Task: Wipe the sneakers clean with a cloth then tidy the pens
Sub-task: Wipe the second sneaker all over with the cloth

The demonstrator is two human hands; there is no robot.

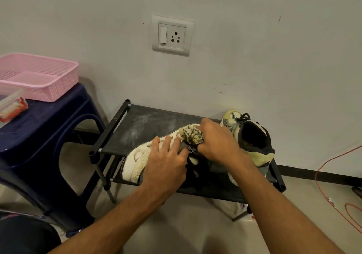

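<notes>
Pressing sideways sneaker (137, 161) onto shoe rack (137, 125) with spread left hand (166, 159); clutching bunched cloth (193, 137) against it in curled right hand (217, 144); second sneaker (254, 138) upright at rack's right end.

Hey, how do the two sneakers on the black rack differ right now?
The left sneaker lies tipped on its side, cream sole showing; the right sneaker stands upright, toe toward the wall. The left hand steadies the left sneaker while the right hand presses a cloth on it; neither hand holds the right sneaker. Both are on the shoe rack.
</notes>
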